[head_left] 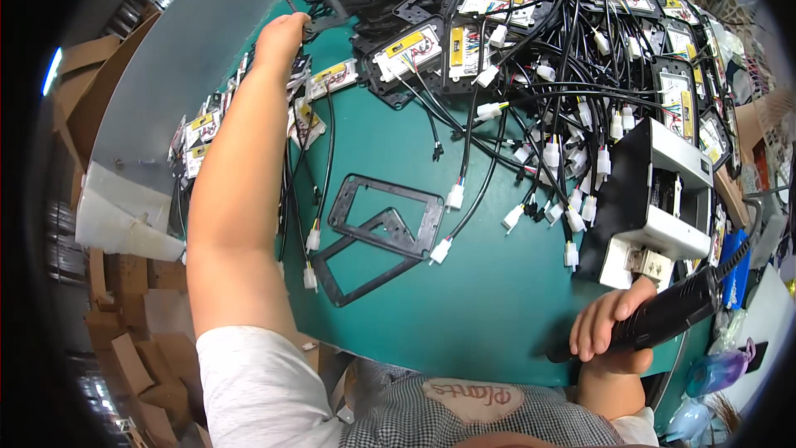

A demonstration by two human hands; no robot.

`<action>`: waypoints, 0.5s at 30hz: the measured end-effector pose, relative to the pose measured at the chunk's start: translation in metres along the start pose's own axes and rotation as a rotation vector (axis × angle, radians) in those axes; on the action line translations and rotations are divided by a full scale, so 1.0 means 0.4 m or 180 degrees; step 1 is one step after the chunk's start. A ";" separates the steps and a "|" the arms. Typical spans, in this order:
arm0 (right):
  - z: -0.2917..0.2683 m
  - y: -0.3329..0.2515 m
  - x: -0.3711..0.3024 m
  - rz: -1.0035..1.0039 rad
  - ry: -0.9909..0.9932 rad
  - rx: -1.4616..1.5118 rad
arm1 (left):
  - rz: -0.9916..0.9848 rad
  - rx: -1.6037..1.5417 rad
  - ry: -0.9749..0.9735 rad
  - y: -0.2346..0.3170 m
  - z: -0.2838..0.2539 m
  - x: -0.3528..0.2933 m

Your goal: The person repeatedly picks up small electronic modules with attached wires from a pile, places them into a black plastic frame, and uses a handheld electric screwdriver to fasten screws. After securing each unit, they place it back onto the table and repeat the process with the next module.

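My left arm stretches out to the far left, and my left hand (282,37) is closed on a thin black rectangular frame (338,2), slightly blurred. Low on the right, my right hand (609,323) wraps around a black electric screwdriver (676,311) with a coiled cord; its tip points left over the green table (473,307). Between the hands two black plastic frames (388,211) lie flat, one partly on top of the other. Just beside my left forearm is a group of white circuit modules (332,79) with yellow labels and black cables.
Many black frames fitted with white modules (406,51) pile up at the back, their cables ending in white connectors (551,153). A black-and-white metal fixture (676,191) stands at the right. A grey panel (191,50) edges the left side, with cardboard boxes (137,323) below it.
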State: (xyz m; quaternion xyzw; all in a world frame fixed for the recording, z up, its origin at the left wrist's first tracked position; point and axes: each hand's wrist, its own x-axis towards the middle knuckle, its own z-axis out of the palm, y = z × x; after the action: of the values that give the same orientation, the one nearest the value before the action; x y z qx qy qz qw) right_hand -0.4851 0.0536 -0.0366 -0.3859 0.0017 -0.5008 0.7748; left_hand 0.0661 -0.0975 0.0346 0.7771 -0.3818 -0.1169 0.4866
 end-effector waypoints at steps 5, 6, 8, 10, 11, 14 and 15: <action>0.036 -0.013 -0.017 -0.0131 0.0244 -0.0017 | 0.0067 -0.0317 -0.1007 0.119 -0.071 -0.245; 0.041 -0.014 -0.017 -0.0152 0.0283 -0.0063 | 0.0176 -0.0137 -0.1294 0.125 -0.083 -0.280; 0.044 -0.015 -0.021 -0.0157 0.0273 -0.0128 | 0.0301 0.0011 -0.1578 0.136 -0.085 -0.387; 0.044 -0.017 -0.018 -0.0158 0.0177 -0.0170 | 0.0233 0.0609 -0.1729 0.130 -0.091 -0.474; 0.041 -0.019 -0.019 -0.0188 0.0204 -0.0187 | 0.0486 0.0605 -0.1807 0.137 -0.074 -0.531; 0.029 -0.023 -0.018 -0.0252 0.0131 -0.0180 | 0.0033 0.0610 -0.2282 0.147 -0.046 -0.682; 0.027 -0.023 -0.017 -0.0263 0.0144 -0.0170 | -0.0002 0.0433 -0.2430 0.112 -0.036 -0.724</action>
State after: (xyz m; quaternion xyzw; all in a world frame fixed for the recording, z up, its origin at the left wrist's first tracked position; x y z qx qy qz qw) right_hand -0.4915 0.0634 -0.0261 -0.3948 0.0167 -0.5408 0.7426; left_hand -0.1449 0.1064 0.0244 0.7083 -0.5421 -0.3722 0.2568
